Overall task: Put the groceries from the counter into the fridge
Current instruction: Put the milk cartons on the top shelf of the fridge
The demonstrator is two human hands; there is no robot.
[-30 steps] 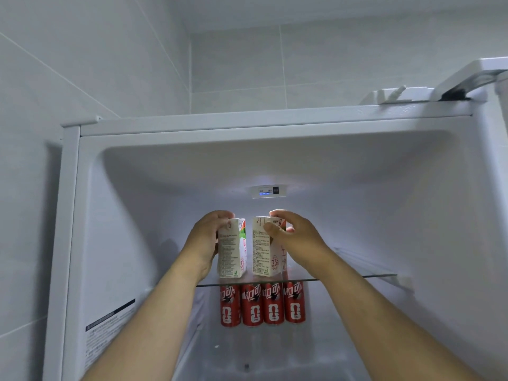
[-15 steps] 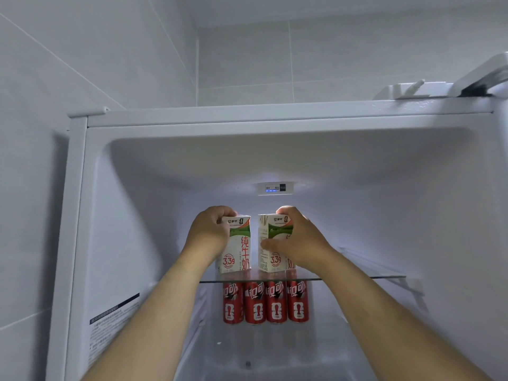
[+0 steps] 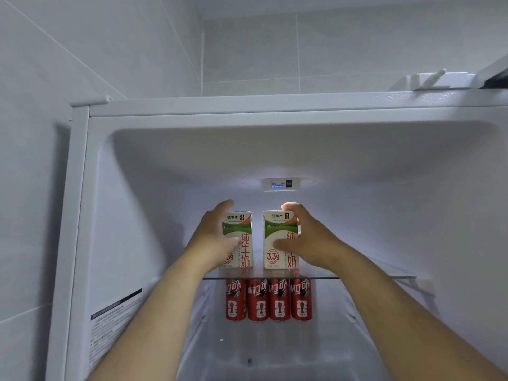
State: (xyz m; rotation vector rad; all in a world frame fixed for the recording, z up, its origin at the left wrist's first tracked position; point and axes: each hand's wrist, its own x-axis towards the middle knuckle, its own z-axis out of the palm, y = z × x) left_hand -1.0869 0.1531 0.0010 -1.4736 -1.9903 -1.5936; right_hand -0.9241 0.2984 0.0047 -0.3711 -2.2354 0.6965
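Observation:
Two small white-and-green milk cartons stand upright side by side on the glass top shelf of the open white fridge. My left hand holds the left milk carton, thumb across its front and fingers over its top. My right hand holds the right milk carton the same way. A narrow gap separates the cartons, whose printed fronts face me.
Several red cola cans stand in a row on the shelf below, seen through the glass. A lit control panel sits on the fridge ceiling. Grey tiled walls surround the fridge; the door hinge is at top right.
Both cartons have been turned from their side panels to front-facing and now rest on the glass shelf. My hands stay on them; the camera has moved closer.

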